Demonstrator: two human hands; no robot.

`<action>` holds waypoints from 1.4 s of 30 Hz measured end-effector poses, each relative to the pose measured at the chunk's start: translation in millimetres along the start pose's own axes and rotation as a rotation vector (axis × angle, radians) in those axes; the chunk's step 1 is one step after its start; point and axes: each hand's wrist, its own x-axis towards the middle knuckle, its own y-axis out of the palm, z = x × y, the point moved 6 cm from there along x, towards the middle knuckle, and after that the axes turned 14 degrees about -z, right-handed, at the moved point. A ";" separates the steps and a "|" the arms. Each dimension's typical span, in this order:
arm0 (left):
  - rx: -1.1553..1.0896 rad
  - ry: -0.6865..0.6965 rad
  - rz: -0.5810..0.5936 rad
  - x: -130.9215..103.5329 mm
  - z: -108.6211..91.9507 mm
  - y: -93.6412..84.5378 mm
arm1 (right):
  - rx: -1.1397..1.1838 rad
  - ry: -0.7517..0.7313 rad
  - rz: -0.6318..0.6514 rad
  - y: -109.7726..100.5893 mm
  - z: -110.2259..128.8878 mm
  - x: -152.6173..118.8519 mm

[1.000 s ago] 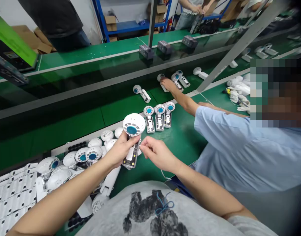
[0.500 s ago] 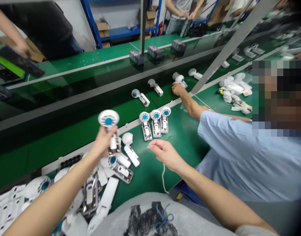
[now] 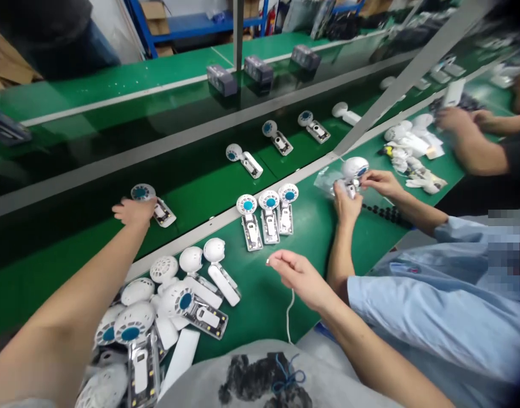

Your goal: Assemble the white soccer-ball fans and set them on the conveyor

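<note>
My left hand (image 3: 134, 212) is over the dark green belt, its fingers partly spread and its palm side touching a white fan (image 3: 164, 213) with a blue centre that lies there. Whether it grips the fan is unclear. My right hand (image 3: 296, 275) pinches the tip of a white cable (image 3: 289, 317) above the bench; the cable hangs down below the hand. Between the hands, three white fans (image 3: 269, 218) lie side by side with clear backs up. A pile of similar fans (image 3: 164, 269) covers the bench at lower left.
More fans (image 3: 279, 139) lie on the belt. Dark boxes (image 3: 257, 69) stand on the far ledge. A slanted metal post (image 3: 396, 85) rises at right. Beside me a person in a blue shirt (image 3: 396, 294) holds a fan; white gloves (image 3: 415, 170) lie beyond.
My left hand has moved left and outward, carrying the fan from above the bench to the belt. My right hand still pinches the cable. The neighbour has brought a fan back from the belt.
</note>
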 end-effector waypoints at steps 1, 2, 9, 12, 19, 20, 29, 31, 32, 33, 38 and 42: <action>0.037 0.038 -0.042 -11.2 -0.7 -6.2 | 0.006 0.010 -0.008 -1.7 -1.8 2.5; 0.071 0.086 -0.052 -27.0 -2.7 -9.8 | 0.011 0.018 -0.012 -2.4 -3.4 4.7; 0.407 0.572 0.487 -170.1 -24.4 51.6 | -0.056 -0.074 0.004 4.1 -2.4 -0.3; 0.346 0.565 0.468 -179.1 -32.4 64.5 | -0.067 -0.131 -0.005 -0.3 0.1 -13.7; -0.233 0.617 0.396 -200.4 -66.7 -1.1 | -0.047 -0.215 0.005 -1.4 8.4 -45.9; -0.426 0.518 0.403 -206.3 -69.2 -14.3 | -0.054 -0.236 0.014 1.8 12.0 -49.9; -1.233 -0.315 0.421 -256.0 -64.4 -46.5 | -0.095 -0.413 0.144 43.2 44.0 -82.7; -1.223 -0.311 0.414 -259.5 -63.7 -51.1 | -0.144 -0.439 0.153 50.3 45.1 -87.3; -1.223 -0.299 0.419 -261.0 -63.9 -53.8 | -0.165 -0.447 0.156 53.4 45.3 -89.2; -1.224 -0.284 0.427 -262.4 -64.3 -56.6 | -0.179 -0.450 0.161 56.1 45.2 -90.9; -1.241 -0.206 0.527 -269.3 -68.8 -63.9 | -0.207 -0.457 0.190 64.2 46.1 -97.4; -1.136 -0.127 0.509 -272.1 -67.8 -64.6 | -0.329 -0.502 0.179 64.1 46.7 -98.4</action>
